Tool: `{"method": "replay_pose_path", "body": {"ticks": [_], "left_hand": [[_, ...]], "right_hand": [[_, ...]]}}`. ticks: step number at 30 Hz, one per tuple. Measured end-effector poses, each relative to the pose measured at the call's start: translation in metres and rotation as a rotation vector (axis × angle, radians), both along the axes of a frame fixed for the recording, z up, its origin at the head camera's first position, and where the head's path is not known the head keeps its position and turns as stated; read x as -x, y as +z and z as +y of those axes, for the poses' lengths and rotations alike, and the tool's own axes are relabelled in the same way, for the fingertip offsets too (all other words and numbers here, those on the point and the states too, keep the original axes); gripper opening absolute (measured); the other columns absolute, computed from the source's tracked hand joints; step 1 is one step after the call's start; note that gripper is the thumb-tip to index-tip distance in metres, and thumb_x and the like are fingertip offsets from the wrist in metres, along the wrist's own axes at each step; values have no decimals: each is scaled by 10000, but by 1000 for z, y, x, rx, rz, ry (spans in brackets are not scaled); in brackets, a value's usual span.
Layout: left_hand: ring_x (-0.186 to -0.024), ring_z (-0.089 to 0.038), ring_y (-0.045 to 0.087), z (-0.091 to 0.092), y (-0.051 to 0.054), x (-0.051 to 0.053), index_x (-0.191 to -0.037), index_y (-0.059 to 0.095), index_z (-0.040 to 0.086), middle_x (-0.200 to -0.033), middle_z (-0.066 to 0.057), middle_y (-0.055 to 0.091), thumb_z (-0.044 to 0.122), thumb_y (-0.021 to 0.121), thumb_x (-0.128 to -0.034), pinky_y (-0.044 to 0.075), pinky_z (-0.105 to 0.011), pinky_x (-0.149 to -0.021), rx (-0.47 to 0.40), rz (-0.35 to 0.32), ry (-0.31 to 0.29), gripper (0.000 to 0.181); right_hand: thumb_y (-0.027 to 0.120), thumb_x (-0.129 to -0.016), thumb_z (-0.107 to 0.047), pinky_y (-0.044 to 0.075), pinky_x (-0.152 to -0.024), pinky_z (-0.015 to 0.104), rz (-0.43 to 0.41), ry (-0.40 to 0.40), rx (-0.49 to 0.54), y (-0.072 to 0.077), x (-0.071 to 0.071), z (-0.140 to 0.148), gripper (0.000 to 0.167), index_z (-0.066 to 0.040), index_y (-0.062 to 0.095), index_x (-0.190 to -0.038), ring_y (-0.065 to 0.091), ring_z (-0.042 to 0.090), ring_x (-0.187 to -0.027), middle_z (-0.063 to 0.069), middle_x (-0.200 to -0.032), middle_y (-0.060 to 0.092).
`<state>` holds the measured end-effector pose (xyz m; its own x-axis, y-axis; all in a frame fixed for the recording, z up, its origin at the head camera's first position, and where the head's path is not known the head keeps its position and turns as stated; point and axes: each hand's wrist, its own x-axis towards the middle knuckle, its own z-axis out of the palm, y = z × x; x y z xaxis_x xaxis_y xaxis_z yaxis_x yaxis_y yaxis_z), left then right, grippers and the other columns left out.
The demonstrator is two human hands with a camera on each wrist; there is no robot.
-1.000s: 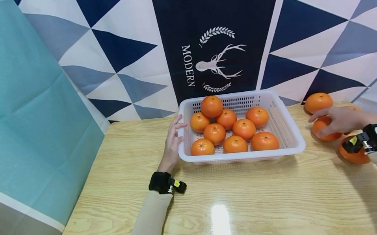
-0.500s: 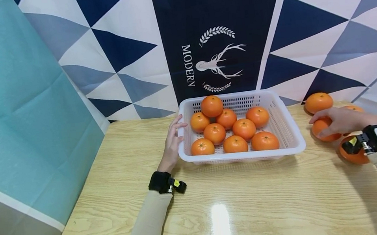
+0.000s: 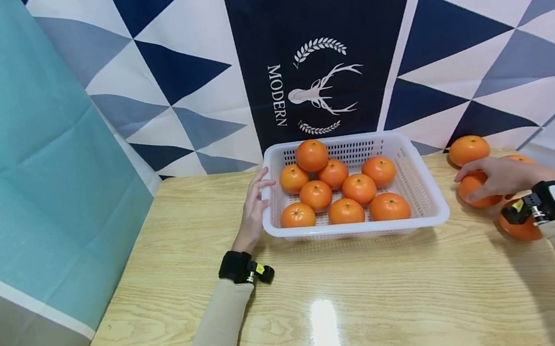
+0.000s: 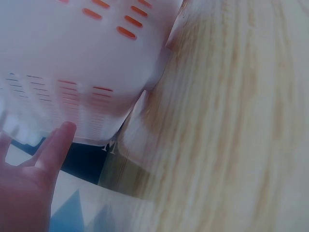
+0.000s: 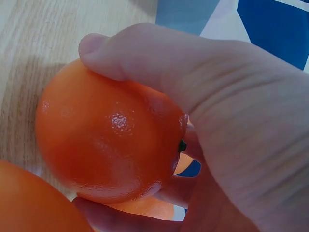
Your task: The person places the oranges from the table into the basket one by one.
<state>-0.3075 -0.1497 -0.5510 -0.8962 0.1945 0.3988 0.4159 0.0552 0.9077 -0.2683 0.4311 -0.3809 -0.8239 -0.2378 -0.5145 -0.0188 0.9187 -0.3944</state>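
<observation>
A white perforated plastic basket (image 3: 431,199) stands on the table with several oranges (image 3: 389,207) in it; one orange (image 3: 312,155) lies on top of others. At the basket's left end my left hand (image 3: 249,217) rests its spread fingers on the rim. One fairly straight finger (image 4: 60,140) lies against the outer wall in the left wrist view. On the right, my right hand (image 3: 504,175) holds an orange (image 5: 111,130) down at the table. Its thumb (image 5: 125,50) lies on one side of that orange, with fingers round the other side, partly hidden.
Around the right hand lie more loose oranges, one behind it (image 3: 469,150), one under the wrist (image 3: 521,223) and one partly covered (image 3: 520,159). A patterned cloth (image 3: 208,88) hangs behind the basket. The wooden table (image 3: 378,294) runs forward from there.
Hardly anything differs. Both hands keep their places, and the basket and oranges have not moved; the head view has shifted very slightly.
</observation>
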Motion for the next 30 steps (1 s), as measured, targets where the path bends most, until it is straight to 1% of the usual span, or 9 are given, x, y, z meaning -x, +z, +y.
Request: {"method": "replay_pose_path", "body": {"ticks": [7,11,14,19,23,24,26,28,30], "left_hand": [[-1760,-98,208,1,2,1,-1443,657,268,-1835,214,318,144,458,-1012,194,-631,-1427,13,-10,-11,491],[-1767,-125,203,1,3,-1,-1447,656,260,-1839,197,316,140,456,-1012,197,-643,-1425,11,-2,-8,494],[-1767,-138,206,1,3,-3,-1448,656,246,-1840,182,318,138,463,-1009,213,-652,-1420,13,4,-3,492],[-1764,-152,210,1,3,-3,-1444,655,234,-1846,143,323,133,466,-1008,214,-670,-1414,18,20,6,486],[-1769,-184,208,2,4,-4,-1440,654,205,-1856,94,325,154,473,-993,209,-666,-1414,4,21,6,485],[-1769,-231,219,3,10,-11,-1435,652,177,-1858,40,331,153,467,-987,223,-671,-1409,6,32,6,485],[-1771,-260,220,4,10,-11,-1437,649,160,-1862,8,327,157,472,-983,242,-666,-1403,1,38,5,488],[-1768,-238,227,3,10,-11,-1434,655,189,-1859,32,329,153,472,-989,255,-647,-1403,-2,36,0,482],[-1760,-181,239,2,9,-9,-1433,657,217,-1852,83,332,142,470,-996,269,-624,-1405,-4,30,-7,482]], "right_hand": [[886,-951,-314,494,-662,337,168,72,-48,5,0,0,626,-6,639,-1437,587,274,-843,225,-1176,613],[899,-934,-234,545,-662,367,206,86,-43,14,3,-2,598,-1,645,-1421,593,295,-886,278,-1204,604],[910,-917,-214,535,-675,361,262,115,-74,23,4,-4,579,6,670,-1396,592,323,-939,287,-1211,635],[896,-943,-250,515,-685,348,268,106,-104,41,5,-8,598,24,657,-1417,598,330,-933,261,-1176,659],[897,-951,-254,584,-724,428,304,110,-121,56,8,-9,618,48,642,-1426,627,329,-934,338,-1255,670],[900,-949,-246,592,-736,444,314,116,-124,59,9,-9,626,62,636,-1426,634,334,-932,357,-1272,667],[897,-952,-240,612,-755,458,319,116,-125,62,11,-9,642,84,621,-1433,644,339,-944,375,-1286,659],[897,-954,-267,621,-777,460,310,106,-120,62,13,-9,662,91,617,-1435,638,356,-984,370,-1292,656],[878,-974,-279,607,-736,416,279,102,-112,63,13,-11,676,91,594,-1463,641,325,-931,339,-1263,655]]}}
